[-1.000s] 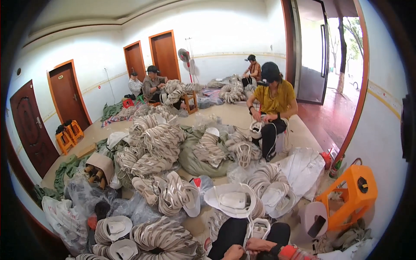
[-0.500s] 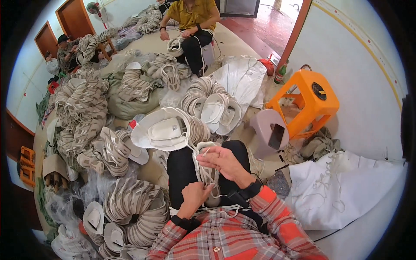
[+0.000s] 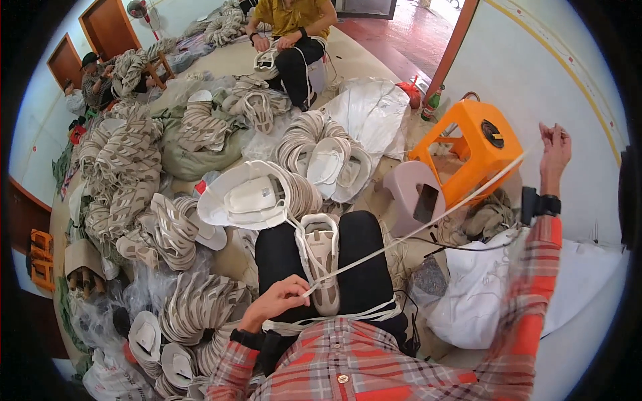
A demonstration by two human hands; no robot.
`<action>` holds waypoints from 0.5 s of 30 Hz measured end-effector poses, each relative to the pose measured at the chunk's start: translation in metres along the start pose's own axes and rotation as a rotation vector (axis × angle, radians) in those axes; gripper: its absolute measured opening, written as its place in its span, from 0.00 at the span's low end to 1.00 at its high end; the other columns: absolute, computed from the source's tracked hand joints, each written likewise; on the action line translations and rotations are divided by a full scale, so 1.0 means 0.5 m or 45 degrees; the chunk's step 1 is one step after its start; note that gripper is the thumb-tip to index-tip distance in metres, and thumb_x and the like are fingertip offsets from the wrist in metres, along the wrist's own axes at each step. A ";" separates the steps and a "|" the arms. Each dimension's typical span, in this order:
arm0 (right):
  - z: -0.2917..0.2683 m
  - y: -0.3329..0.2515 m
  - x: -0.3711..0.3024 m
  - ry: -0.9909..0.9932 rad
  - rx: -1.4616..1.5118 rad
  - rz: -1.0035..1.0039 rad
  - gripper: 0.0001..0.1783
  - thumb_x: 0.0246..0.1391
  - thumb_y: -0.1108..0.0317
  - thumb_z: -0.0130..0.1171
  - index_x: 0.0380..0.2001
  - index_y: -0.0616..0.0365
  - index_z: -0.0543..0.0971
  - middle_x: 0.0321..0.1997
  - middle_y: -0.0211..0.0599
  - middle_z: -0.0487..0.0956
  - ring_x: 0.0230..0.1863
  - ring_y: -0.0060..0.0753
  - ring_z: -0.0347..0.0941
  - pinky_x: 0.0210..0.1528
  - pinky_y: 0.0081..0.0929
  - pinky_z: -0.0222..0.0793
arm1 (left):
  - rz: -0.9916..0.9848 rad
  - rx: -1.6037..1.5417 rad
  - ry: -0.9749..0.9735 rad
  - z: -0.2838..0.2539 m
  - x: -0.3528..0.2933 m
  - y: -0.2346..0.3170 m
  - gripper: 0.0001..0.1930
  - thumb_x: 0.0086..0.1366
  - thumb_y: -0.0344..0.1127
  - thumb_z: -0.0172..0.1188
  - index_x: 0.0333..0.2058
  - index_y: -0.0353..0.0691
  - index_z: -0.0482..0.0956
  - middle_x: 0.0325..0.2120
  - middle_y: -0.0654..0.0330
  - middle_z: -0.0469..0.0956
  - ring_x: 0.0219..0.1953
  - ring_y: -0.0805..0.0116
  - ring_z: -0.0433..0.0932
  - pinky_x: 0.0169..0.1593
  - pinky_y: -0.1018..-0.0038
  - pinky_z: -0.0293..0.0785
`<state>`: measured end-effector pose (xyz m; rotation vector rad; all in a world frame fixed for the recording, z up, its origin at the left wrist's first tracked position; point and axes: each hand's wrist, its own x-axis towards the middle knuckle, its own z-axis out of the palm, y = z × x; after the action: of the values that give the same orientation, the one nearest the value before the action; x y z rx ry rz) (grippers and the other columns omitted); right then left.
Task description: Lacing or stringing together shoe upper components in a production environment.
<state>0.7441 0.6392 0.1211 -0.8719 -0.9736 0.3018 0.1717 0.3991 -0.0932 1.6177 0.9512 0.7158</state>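
Observation:
A beige and white shoe upper (image 3: 321,250) rests between my thighs, its toe toward me. A long pale shoelace (image 3: 435,219) runs taut from the upper's lacing area far out to the right. My right hand (image 3: 555,152) is raised out there at arm's length, fingers closed on the lace's far part. Beside the upper's near end, my left hand (image 3: 284,297) pinches the lace close to the shoe. Another lace strand hangs from the upper's far end, by a nested stack of uppers (image 3: 247,200) just beyond my left knee.
An orange stool (image 3: 491,137) and a low pale stool (image 3: 408,194) with a phone (image 3: 426,202) stand at the right. A white sack (image 3: 461,294) lies below them. Bundled uppers (image 3: 127,160) fill the left side. A co-worker in a yellow shirt (image 3: 287,17) sits ahead.
My right hand has swung from above the shoe upper far out to the right, drawing the lace out straight. My left hand has shifted slightly left, uncovering the upper.

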 end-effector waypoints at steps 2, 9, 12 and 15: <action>-0.017 -0.015 -0.003 -0.118 -0.263 -0.048 0.06 0.57 0.71 0.50 0.34 0.63 0.70 0.30 0.36 0.72 0.36 0.29 0.73 0.46 0.24 0.69 | -0.406 -0.286 -0.143 0.012 0.021 0.003 0.06 0.58 0.31 0.55 0.29 0.35 0.78 0.26 0.64 0.73 0.28 0.71 0.70 0.36 0.79 0.64; -0.337 -0.100 0.228 -0.103 -1.376 -0.573 0.14 0.61 0.63 0.43 0.43 0.58 0.71 0.38 0.35 0.76 0.41 0.27 0.73 0.46 0.24 0.66 | -0.341 0.047 0.196 0.051 0.047 -0.018 0.15 0.56 0.24 0.51 0.43 0.37 0.66 0.31 0.62 0.73 0.29 0.72 0.73 0.28 0.74 0.69; -0.510 -0.198 0.336 -0.132 -1.718 -0.624 0.19 0.62 0.61 0.39 0.50 0.59 0.69 0.45 0.39 0.75 0.47 0.31 0.72 0.50 0.28 0.64 | -0.245 -0.221 0.618 0.046 0.041 -0.040 0.15 0.55 0.20 0.49 0.42 0.37 0.68 0.38 0.57 0.70 0.32 0.69 0.74 0.32 0.70 0.73; -0.525 -0.116 0.281 -0.233 -1.492 -0.453 0.15 0.58 0.67 0.41 0.43 0.63 0.73 0.38 0.38 0.76 0.37 0.27 0.71 0.42 0.24 0.67 | 0.043 0.298 0.513 0.031 0.070 -0.031 0.14 0.54 0.19 0.51 0.40 0.37 0.69 0.39 0.54 0.69 0.35 0.62 0.73 0.37 0.70 0.72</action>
<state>1.0288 0.5514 0.1783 -1.6999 -1.4631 -0.5815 0.1987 0.4233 -0.1128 1.7280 1.3400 1.0086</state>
